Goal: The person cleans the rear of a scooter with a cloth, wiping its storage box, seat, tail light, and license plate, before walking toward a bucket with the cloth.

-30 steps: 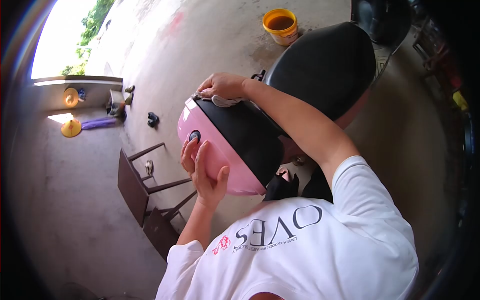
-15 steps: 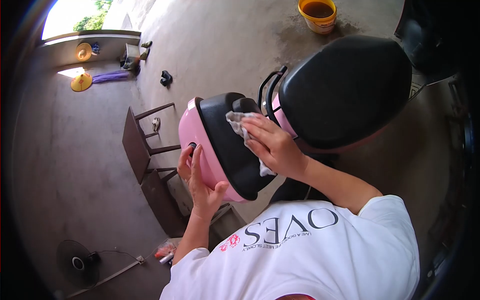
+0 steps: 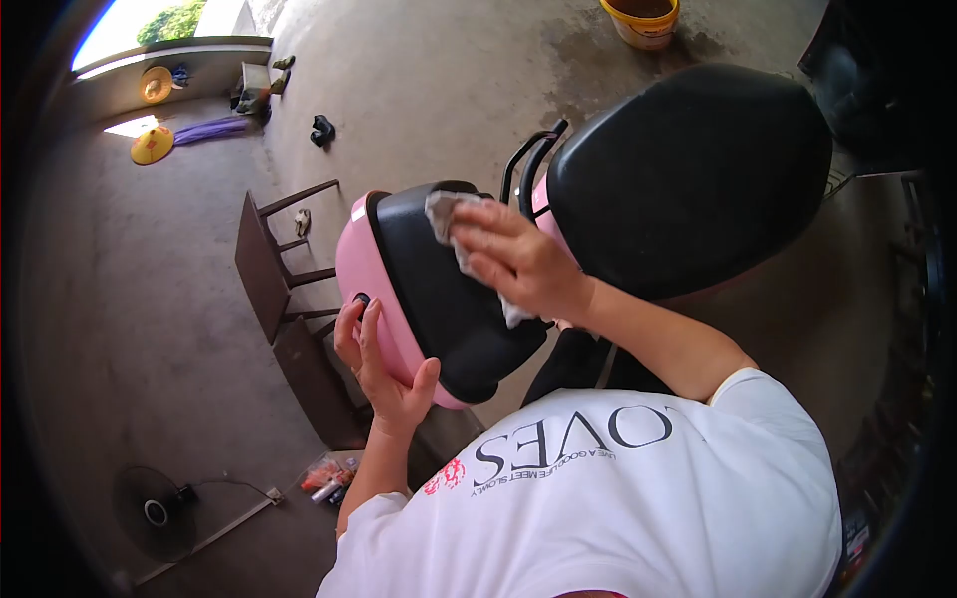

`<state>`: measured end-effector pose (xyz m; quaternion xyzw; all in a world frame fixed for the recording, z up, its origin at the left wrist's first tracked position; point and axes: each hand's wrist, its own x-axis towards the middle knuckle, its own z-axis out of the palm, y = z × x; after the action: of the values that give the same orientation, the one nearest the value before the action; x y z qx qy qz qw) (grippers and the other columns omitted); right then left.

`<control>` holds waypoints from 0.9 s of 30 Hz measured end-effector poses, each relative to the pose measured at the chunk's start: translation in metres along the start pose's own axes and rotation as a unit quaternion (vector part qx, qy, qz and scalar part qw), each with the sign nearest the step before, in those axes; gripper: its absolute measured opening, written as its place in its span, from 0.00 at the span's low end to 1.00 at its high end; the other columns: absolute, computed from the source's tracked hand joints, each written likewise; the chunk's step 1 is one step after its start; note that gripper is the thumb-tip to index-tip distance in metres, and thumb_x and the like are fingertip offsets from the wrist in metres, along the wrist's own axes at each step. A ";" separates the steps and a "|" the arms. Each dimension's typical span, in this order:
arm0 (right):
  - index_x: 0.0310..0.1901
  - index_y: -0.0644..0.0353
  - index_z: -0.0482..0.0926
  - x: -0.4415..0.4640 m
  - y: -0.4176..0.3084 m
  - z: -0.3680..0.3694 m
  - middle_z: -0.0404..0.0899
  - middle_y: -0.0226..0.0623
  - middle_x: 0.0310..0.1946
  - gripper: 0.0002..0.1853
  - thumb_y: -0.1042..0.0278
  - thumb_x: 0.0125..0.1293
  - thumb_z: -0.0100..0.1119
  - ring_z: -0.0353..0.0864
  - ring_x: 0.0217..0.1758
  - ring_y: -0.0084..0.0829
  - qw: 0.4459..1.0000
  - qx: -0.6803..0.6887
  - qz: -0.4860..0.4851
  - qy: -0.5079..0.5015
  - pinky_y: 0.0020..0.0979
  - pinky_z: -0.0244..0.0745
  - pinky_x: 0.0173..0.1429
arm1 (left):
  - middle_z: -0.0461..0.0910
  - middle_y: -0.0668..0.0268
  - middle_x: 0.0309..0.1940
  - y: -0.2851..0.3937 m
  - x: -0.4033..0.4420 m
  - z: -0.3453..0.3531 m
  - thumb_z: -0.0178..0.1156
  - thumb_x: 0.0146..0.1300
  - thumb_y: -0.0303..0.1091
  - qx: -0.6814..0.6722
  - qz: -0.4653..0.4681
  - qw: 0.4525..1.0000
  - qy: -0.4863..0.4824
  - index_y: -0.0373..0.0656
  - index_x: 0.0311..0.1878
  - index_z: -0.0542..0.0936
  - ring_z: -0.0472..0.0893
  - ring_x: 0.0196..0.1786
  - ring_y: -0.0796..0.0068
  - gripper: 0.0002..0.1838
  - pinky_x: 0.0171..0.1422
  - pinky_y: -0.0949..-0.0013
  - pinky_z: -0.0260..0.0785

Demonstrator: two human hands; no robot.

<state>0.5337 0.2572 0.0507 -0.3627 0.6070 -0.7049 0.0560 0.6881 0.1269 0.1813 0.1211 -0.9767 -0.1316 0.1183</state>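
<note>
My right hand (image 3: 528, 261) presses a greyish-white cloth (image 3: 451, 211) against the black lid (image 3: 419, 264) of a scooter's rear storage box. The cloth trails out below my palm, and the fingers look slightly smeared by motion. On the box's pink side (image 3: 371, 254) rests my left hand (image 3: 387, 374), its fingers spread near a round black lock (image 3: 361, 301) and its thumb apart. The scooter's black seat (image 3: 688, 179) lies to the right of the box, with a black grab rail (image 3: 531, 164) between them.
A yellow bucket (image 3: 643, 30) of brownish water stands on wet concrete at the top. Dark wooden stools (image 3: 264, 264) are left of the box. A fan (image 3: 157, 511) sits at the lower left. Straw hats (image 3: 153, 146) and black shoes (image 3: 321, 131) lie farther off.
The cloth and my right hand have shifted slightly up and left across the lid. My left hand stays against the box. The whole view has tilted a little.
</note>
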 end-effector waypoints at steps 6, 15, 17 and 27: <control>0.50 0.67 0.77 0.006 -0.017 0.001 0.75 0.48 0.52 0.18 0.68 0.59 0.57 0.72 0.58 0.47 0.988 -0.140 -0.055 -0.012 0.40 0.66 0.65 | 0.60 0.52 0.62 0.002 0.004 0.000 0.58 0.57 0.62 0.014 0.000 1.000 -0.005 0.36 0.63 0.68 0.59 0.67 0.53 0.41 0.70 0.54 0.50; 0.40 0.67 0.79 0.024 -0.002 -0.012 0.78 0.42 0.44 0.11 0.73 0.56 0.57 0.75 0.47 0.41 0.989 -0.090 -0.111 -0.027 0.36 0.73 0.54 | 0.59 0.51 0.62 0.001 0.003 0.000 0.62 0.54 0.59 -0.004 -0.007 1.000 -0.003 0.35 0.62 0.69 0.59 0.67 0.53 0.41 0.70 0.53 0.51; 0.40 0.66 0.80 0.007 -0.017 -0.023 0.78 0.40 0.45 0.11 0.73 0.55 0.58 0.75 0.47 0.41 0.982 -0.097 -0.150 -0.054 0.35 0.74 0.53 | 0.60 0.52 0.62 0.000 0.002 -0.001 0.62 0.54 0.59 -0.003 -0.008 1.000 -0.001 0.36 0.62 0.69 0.59 0.67 0.53 0.41 0.70 0.53 0.51; 0.42 0.64 0.80 0.008 0.004 -0.012 0.79 0.38 0.46 0.11 0.71 0.58 0.61 0.75 0.49 0.39 0.991 -0.040 -0.122 -0.019 0.35 0.71 0.56 | 0.60 0.52 0.62 0.002 0.001 0.000 0.61 0.55 0.59 -0.006 -0.007 1.000 0.005 0.37 0.62 0.69 0.59 0.67 0.53 0.40 0.70 0.51 0.50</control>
<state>0.5195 0.2617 0.0508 -0.4497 0.5846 -0.6744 -0.0335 0.6864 0.1284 0.1818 0.1277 -0.9746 -0.1373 0.1227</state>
